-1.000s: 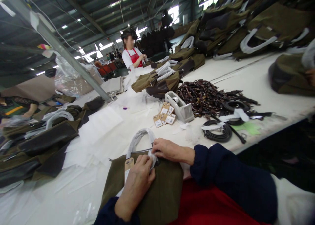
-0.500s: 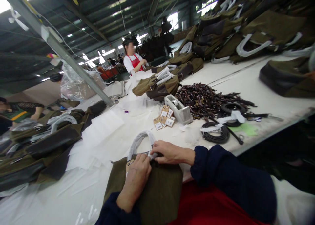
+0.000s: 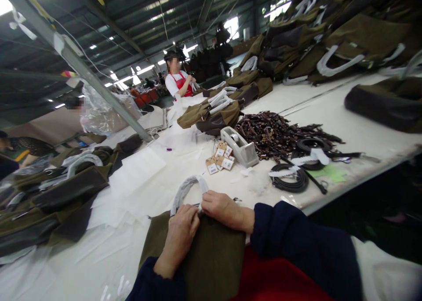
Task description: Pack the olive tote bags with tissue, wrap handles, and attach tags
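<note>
An olive-green bag (image 3: 211,257) lies at the table's front edge before me, its wrapped white handle (image 3: 184,187) arching up behind my hands. My left hand (image 3: 180,237) rests on the bag's top edge, its fingers curled in at the handle's base. Right beside it, my right hand (image 3: 224,209) is closed at the right foot of the handle. The fingertips of both hands nearly meet, and whatever small part they pinch is hidden. A little metal hook (image 3: 237,199) shows just behind my right hand.
Beyond lie paper tags (image 3: 220,160), a tape dispenser (image 3: 240,147), a heap of dark straps (image 3: 263,134) and coiled belts (image 3: 290,178). White sheets (image 3: 132,173) and piled bags (image 3: 72,186) are at left, more bags (image 3: 365,37) at right. A person (image 3: 180,79) stands at the far side.
My right hand has closed in tighter beside the left, and a small hook has come into view behind it. My left hand has shifted slightly, covering the tag on the bag.
</note>
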